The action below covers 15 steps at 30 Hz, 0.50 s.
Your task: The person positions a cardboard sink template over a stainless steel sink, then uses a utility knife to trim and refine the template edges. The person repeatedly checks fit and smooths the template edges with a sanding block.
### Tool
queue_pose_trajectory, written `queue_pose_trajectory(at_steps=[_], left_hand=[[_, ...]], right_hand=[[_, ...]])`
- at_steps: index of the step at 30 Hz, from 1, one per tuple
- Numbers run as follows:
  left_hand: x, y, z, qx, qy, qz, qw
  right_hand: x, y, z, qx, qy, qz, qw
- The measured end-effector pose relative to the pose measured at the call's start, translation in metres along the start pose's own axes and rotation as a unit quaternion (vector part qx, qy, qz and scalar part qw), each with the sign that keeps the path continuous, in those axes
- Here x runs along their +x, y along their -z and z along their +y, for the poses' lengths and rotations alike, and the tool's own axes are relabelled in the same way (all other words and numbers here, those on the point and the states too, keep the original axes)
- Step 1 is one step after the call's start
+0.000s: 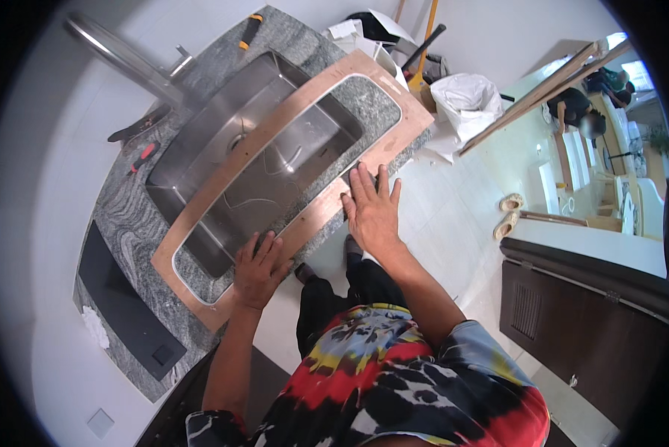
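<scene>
- Brown wood is what both your hands press on: a flat wooden frame (304, 216) with a rounded rectangular opening lies across the grey speckled stone worktop (122, 223), over the steel sink (275, 149).
- Your left hand (258, 270) lies flat on the near long side of the frame, close to its left corner, fingers spread and open, gripping nothing.
- Your right hand (371, 211) rests palm down further along the same side, fingers stretched out and open, fingertips reaching the inner edge of the opening.
- The frame sits askew to the sink: through the opening you see part of the steel basin and, at the far right end, a patch of speckled stone.
- The tap (118, 52) rises from the worktop behind the sink, toward the upper left.
- A red-handled tool (142, 156) and a dark tool (137, 125) lie on the stone left of the sink; a yellow and black tool (249, 31) lies at the far end.
- A black hob (122, 298) is set into the worktop at the lower left.
- On the floor beyond the worktop stand a white bag (464, 104) and a pair of pale slippers (508, 214).
- Another person (578, 112) bends over well apart, at the upper right.
</scene>
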State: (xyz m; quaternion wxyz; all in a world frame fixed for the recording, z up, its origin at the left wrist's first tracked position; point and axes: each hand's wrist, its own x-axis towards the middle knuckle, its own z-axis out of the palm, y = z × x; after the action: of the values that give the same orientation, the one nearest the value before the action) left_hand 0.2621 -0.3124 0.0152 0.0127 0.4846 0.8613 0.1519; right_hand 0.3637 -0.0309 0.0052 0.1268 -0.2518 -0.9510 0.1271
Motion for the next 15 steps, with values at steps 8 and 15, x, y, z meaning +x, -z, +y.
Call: queue_pose_trajectory(at_steps=[8, 15], left_hand=[[0.01, 0.0, 0.003, -0.015, -0.016, -0.011, 1.0], [0.0, -0.001, 0.0, -0.008, 0.0, -0.008, 1.0]], right_hand=[[0.105, 0.006, 0.129, -0.122, -0.062, 0.133, 0.982], [0.055, 0.006, 0.066, -0.095, 0.037, 0.042, 0.994]])
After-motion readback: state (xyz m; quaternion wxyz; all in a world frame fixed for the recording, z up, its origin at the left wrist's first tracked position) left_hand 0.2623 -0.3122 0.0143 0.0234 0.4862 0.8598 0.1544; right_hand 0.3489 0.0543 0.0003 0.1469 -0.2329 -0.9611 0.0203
